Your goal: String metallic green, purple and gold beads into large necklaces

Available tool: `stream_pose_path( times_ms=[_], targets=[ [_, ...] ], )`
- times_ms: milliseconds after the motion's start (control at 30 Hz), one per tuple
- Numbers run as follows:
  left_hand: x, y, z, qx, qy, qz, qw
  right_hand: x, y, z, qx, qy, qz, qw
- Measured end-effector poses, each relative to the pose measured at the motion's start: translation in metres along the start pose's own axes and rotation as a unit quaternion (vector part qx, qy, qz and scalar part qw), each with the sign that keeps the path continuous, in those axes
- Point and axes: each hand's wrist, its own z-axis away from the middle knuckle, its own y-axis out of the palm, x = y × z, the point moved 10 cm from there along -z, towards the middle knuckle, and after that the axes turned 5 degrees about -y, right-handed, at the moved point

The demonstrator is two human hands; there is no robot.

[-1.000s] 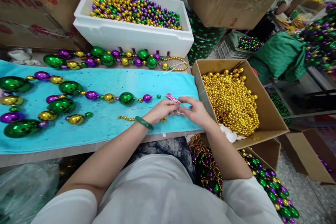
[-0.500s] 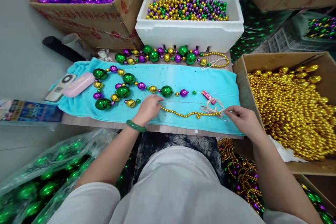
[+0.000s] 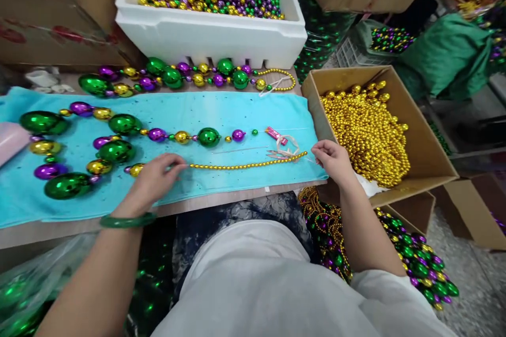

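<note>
Right now both hands stretch a strand of small gold beads (image 3: 247, 164) flat across the turquoise towel (image 3: 177, 110) at frame centre — left hand (image 3: 154, 181) pinching one end, right hand (image 3: 334, 160) the other; next likely needs joining it to the big-bead garland (image 3: 118, 139)

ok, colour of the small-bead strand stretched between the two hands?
Gold. The small-bead strand runs straight across the turquoise towel between left hand and right hand; head view.

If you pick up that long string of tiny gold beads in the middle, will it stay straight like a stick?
Probably not. The gold bead strand looks straight only because the left hand and right hand hold its ends; lifted mid-length, it would likely sag. On the turquoise towel, it seems unlikely to roll.
</note>
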Motion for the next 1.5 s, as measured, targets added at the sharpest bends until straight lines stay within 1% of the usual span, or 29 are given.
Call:
stream_pose_path(
  times_ms=[67,133,200,267,333,433,567,667,700,767,833,933,1000,1100,1233,1333,1500],
  targets=[
    [0.022,-0.010,0.005,0.022,-0.061,0.012,0.998,-0.006,0.001,0.004,0.001,0.021,-0.022,1.000],
    [0.043,-0.018,0.010,0.040,-0.103,-0.001,0.994,-0.015,0.010,0.007,0.012,0.046,-0.031,0.998],
    [0.061,-0.024,0.014,0.045,-0.132,-0.032,0.990,-0.027,0.025,0.009,0.035,0.072,-0.029,0.996],
    [0.070,-0.028,0.014,0.027,-0.133,-0.078,0.988,-0.041,0.038,0.008,0.052,0.094,-0.007,0.994],
    [0.067,-0.029,0.011,-0.004,-0.098,-0.116,0.988,-0.054,0.043,0.004,0.049,0.108,0.030,0.993],
    [0.054,-0.018,0.006,-0.026,-0.051,-0.136,0.989,-0.065,0.033,-0.005,0.021,0.113,0.085,0.990],
    [0.045,-0.007,0.003,-0.041,-0.052,-0.130,0.989,-0.062,0.017,-0.009,0.007,0.115,0.113,0.987],
    [0.042,-0.006,0.007,-0.023,-0.057,-0.103,0.993,-0.056,0.010,-0.002,0.015,0.117,0.119,0.986],
    [0.041,-0.006,0.009,-0.011,-0.054,-0.094,0.994,-0.057,0.008,0.002,0.021,0.125,0.122,0.984],
    [0.037,-0.009,0.013,-0.008,-0.031,-0.080,0.996,-0.066,0.009,0.008,0.041,0.151,0.130,0.979],
    [0.034,-0.011,0.016,-0.005,-0.006,-0.090,0.996,-0.077,0.012,0.010,0.064,0.164,0.145,0.974],
    [0.030,-0.009,0.022,0.021,0.027,-0.107,0.994,-0.088,0.015,0.010,0.065,0.180,0.171,0.966],
    [0.027,-0.010,0.025,0.027,0.037,-0.112,0.993,-0.090,0.015,0.009,0.061,0.188,0.172,0.965],
    [0.017,-0.011,0.030,0.012,0.058,-0.118,0.991,-0.091,0.016,0.009,0.060,0.202,0.148,0.966],
    [0.005,-0.005,0.030,0.001,0.090,-0.110,0.990,-0.090,0.017,0.012,0.054,0.233,0.109,0.965],
    [0.008,-0.002,0.029,0.002,0.088,-0.107,0.990,-0.087,0.018,0.013,0.052,0.236,0.096,0.966],
    [0.019,-0.006,0.030,-0.007,0.078,-0.129,0.989,-0.087,0.020,0.013,0.055,0.228,0.093,0.968]
  ],
)
